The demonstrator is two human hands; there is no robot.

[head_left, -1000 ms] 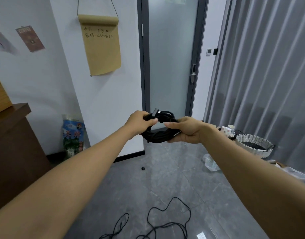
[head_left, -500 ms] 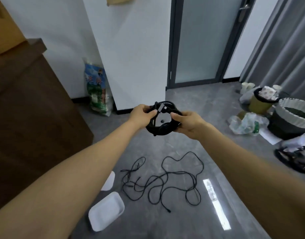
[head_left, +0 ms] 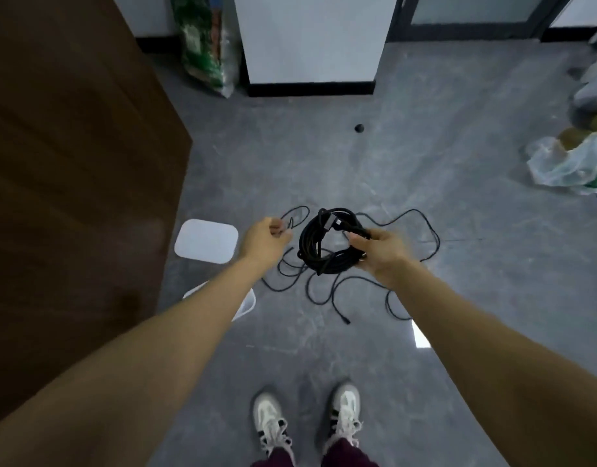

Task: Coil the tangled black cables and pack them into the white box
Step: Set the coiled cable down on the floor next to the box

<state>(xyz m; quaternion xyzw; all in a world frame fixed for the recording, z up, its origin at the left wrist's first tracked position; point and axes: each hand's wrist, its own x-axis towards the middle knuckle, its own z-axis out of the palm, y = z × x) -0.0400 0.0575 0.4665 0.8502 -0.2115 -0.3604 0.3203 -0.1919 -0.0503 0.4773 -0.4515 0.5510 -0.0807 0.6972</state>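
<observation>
Grey polished floor (head_left: 425, 163), faintly veined. Right hand (head_left: 379, 252) grips coiled black cable (head_left: 327, 241) above it; left hand (head_left: 265, 239) just beside coil, fingers loosely curled, holding nothing. Tangled black cable (head_left: 327, 298) sprawls on floor below. White box (head_left: 245, 306) partly behind left forearm, white lid (head_left: 206, 241) near it. Brown wooden cabinet (head_left: 71, 180) at left; white pillar (head_left: 310, 38) beyond; plastic bag (head_left: 570, 163) far right.

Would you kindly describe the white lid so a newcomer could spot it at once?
Start at the tall brown cabinet on the left. On the grey floor beside its right edge lies the white lid, just left of the left hand. It is a flat rounded rectangle, unlike the deeper white box nearer the feet.
</observation>
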